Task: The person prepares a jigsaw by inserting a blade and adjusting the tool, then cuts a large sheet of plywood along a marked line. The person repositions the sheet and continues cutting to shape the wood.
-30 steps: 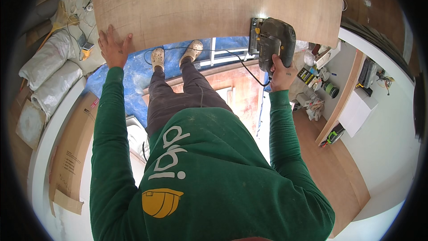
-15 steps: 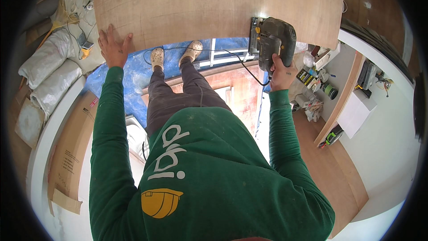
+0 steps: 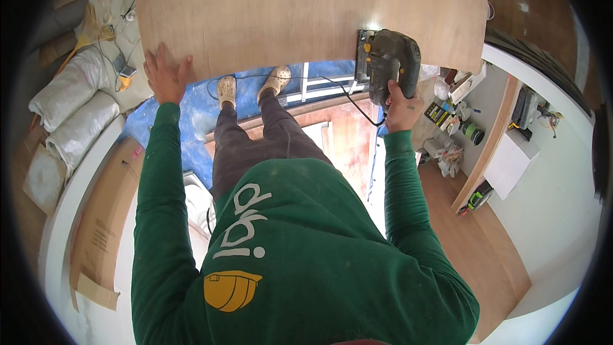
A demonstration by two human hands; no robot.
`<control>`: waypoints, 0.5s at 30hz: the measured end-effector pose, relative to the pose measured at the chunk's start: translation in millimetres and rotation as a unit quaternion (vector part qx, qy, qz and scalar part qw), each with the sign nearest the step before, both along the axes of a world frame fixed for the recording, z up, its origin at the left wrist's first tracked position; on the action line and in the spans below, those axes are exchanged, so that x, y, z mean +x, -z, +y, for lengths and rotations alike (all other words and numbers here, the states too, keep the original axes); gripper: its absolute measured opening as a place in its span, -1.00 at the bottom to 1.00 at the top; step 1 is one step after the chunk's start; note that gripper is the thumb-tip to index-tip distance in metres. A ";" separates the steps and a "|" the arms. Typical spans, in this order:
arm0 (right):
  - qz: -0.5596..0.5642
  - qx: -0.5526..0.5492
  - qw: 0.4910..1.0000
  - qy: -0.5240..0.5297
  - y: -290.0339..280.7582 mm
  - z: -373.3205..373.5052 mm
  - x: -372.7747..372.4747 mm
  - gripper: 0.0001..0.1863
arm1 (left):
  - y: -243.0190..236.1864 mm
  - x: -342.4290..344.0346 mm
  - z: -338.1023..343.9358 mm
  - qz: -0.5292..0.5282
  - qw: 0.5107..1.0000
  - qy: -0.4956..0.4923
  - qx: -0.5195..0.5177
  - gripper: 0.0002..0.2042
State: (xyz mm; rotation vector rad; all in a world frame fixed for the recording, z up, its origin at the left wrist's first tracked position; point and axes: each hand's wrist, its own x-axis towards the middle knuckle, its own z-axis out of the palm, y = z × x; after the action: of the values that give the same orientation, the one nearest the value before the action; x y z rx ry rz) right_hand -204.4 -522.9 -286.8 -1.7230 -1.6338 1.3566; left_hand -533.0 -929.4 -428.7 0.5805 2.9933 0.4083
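Mid-cut: right hand grips the dark green jigsaw while the flat, open left hand steadies the light brown plywood sheet; next calls for steady feed.

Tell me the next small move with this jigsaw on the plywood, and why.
Probably ease the jigsaw further into the plywood sheet: the right hand grips its handle at the near edge, and the left hand presses flat to steady the sheet.

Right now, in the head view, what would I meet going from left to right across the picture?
White sacks → left hand flat on the plywood sheet → pale shoes → jigsaw gripped by the right hand → roll of tape → white box.
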 end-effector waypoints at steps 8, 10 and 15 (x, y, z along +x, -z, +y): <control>0.003 0.008 1.000 -0.007 1.0 0.6 -3.5 -0.81 | -8.9 3.1 5.5 -0.023 0.999 -0.026 -0.016 -0.10; 0.001 0.015 1.000 -0.010 1.6 0.9 -4.3 -0.81 | -6.6 3.0 5.0 -0.017 0.999 -0.026 -0.019 -0.10; 0.005 0.002 1.000 0.004 1.1 1.7 -6.9 -0.80 | 1.7 1.5 2.1 -0.022 0.999 -0.032 0.000 -0.08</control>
State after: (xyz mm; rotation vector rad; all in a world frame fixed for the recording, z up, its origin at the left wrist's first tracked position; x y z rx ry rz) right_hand -211.3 -521.2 -287.9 -1.7165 -1.6204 1.3550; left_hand -531.5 -927.3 -430.4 0.4700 2.9770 0.4191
